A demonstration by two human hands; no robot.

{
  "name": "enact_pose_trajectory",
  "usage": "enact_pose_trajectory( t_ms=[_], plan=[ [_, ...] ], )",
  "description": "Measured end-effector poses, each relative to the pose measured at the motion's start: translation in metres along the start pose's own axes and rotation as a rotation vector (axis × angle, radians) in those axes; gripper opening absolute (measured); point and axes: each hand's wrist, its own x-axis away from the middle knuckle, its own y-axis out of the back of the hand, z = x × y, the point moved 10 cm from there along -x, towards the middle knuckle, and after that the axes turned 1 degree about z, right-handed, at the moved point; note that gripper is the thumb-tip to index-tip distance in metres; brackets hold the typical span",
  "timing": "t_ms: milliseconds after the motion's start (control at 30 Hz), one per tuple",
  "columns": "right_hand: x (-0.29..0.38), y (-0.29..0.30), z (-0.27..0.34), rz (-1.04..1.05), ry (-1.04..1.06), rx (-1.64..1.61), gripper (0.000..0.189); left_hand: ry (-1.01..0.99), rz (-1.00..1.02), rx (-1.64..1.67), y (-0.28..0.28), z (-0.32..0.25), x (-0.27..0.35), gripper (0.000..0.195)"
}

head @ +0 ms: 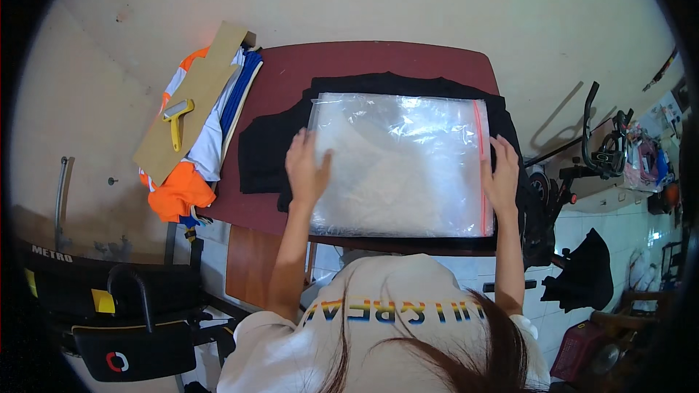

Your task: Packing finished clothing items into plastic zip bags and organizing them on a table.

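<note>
A stack of clear plastic bags (398,169) with a red strip along its right side lies on black fabric, seemingly a garment (267,147), spread over the dark red table (377,60). My left hand (308,169) rests at the bags' left edge, fingers pointing away from me and thumb apart. At the right edge, beside the red strip, my right hand (501,172) touches the plastic with its fingers spread a little. Neither hand visibly grips the bags.
Folded orange, white and blue clothes (183,194) lie at the table's left end, under a brown cardboard piece (202,103) with a yellow-handled lint brush (176,120) on it. Black exercise equipment (134,349) stands at lower left. A bicycle-like machine (590,158) stands to the right.
</note>
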Motion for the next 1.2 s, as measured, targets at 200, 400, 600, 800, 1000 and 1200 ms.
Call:
enact_pose_trajectory(
  t_ms=[200,400,600,800,1000,1200],
  plan=[
    [-0.016,-0.073,0.040,0.213,0.202,0.278,0.047,-0.094,0.383,-0.223,-0.103,-0.043,-0.027,0.055],
    [-0.002,-0.116,0.002,0.290,0.094,0.465,0.054,-0.081,0.436,-0.332,-0.151,-0.029,-0.030,0.058],
    [0.002,-0.120,-0.015,0.276,0.055,0.424,0.056,-0.113,0.493,-0.332,-0.169,-0.036,-0.035,0.060],
    [-0.015,-0.102,0.002,0.272,0.038,0.446,0.049,-0.083,0.429,-0.244,-0.150,-0.047,-0.037,0.054],
    [-0.026,-0.115,0.052,0.230,0.146,0.293,0.038,-0.162,0.395,-0.101,-0.152,-0.080,-0.031,0.035],
    [-0.026,-0.171,0.071,0.318,0.224,-0.021,0.028,-0.200,0.377,-0.029,-0.168,-0.099,-0.023,0.034]
  ],
)
